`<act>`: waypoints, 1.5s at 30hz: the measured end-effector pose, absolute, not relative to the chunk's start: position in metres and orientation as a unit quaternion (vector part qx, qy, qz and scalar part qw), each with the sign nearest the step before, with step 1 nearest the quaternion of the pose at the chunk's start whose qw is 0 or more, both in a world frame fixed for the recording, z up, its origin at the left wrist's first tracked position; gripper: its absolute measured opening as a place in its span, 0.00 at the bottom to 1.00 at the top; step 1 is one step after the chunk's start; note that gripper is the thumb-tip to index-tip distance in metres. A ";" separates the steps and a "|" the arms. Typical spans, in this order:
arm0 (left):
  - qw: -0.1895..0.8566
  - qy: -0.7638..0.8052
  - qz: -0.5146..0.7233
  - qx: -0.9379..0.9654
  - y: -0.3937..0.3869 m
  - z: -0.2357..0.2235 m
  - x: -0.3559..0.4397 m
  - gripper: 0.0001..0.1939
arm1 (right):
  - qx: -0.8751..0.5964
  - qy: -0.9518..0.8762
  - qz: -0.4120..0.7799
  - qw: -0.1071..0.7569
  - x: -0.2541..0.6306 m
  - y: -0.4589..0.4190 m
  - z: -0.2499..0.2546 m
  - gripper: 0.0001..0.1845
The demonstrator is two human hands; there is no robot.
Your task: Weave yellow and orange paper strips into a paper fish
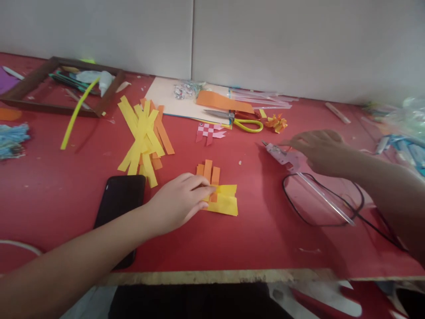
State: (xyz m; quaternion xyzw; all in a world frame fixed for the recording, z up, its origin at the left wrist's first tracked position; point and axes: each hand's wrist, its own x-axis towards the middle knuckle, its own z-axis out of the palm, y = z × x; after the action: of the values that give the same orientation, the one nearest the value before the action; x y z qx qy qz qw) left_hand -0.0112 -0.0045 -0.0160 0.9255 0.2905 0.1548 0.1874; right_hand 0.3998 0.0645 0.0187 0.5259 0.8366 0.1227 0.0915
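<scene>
My left hand (184,197) pinches a small weave of paper strips, its fingertips pressing on the table. The yellow strips (224,206) run sideways through orange strips (208,170) that stick out at the top. My right hand (318,148), slightly blurred, is closed around the handle side of a pink glue gun (280,155). The gun's nozzle points left, and a clear glue stick (325,199) juts from its back end. The handle is hidden beneath my fingers. A pink checkered paper fish (208,131) lies beyond the weave.
Loose yellow strips (141,133) lie behind a black phone (119,201). Yellow-handled scissors (247,126) rest at the back by an orange paper piece (224,102). A brown wooden frame (49,106) stands back left. The black cord (310,225) loops at right.
</scene>
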 end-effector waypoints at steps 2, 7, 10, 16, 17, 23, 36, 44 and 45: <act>0.183 0.293 0.149 0.927 -0.005 -0.016 -0.011 0.14 | 0.506 0.844 0.155 0.084 0.372 0.050 0.029 0.24; 0.161 0.289 0.139 0.933 -0.006 -0.016 -0.009 0.13 | 0.363 0.921 0.040 -0.136 0.276 -0.006 0.032 0.14; 0.139 0.284 0.146 0.937 -0.006 -0.017 -0.008 0.13 | 0.300 0.936 -0.006 -0.185 0.244 -0.027 0.013 0.16; 0.111 0.282 0.162 0.939 -0.008 -0.021 -0.007 0.15 | 0.312 0.928 -0.047 -0.198 0.245 -0.031 -0.013 0.16; 0.112 0.286 0.164 0.937 -0.008 -0.021 -0.007 0.15 | 0.314 0.927 -0.057 -0.197 0.246 -0.031 -0.015 0.16; 0.170 0.311 0.151 0.923 -0.009 -0.015 -0.007 0.15 | 0.323 0.926 -0.074 -0.179 0.240 -0.029 -0.018 0.18; 0.134 0.329 0.159 0.921 -0.012 -0.022 -0.007 0.12 | 0.361 0.924 0.006 -0.130 0.235 -0.033 -0.008 0.15; 0.134 0.332 0.157 0.920 -0.012 -0.021 -0.006 0.08 | 0.403 0.909 0.038 -0.102 0.260 -0.048 -0.005 0.14; 0.137 0.332 0.155 0.920 -0.012 -0.021 -0.006 0.08 | 0.411 0.905 0.039 -0.099 0.265 -0.049 -0.006 0.15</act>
State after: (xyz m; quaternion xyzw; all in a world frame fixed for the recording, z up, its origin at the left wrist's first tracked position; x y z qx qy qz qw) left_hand -0.0056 -0.0124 -0.0206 0.9203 0.3320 0.1548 0.1373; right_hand 0.2650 -0.0490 -0.0055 0.4113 0.9053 0.0391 -0.0989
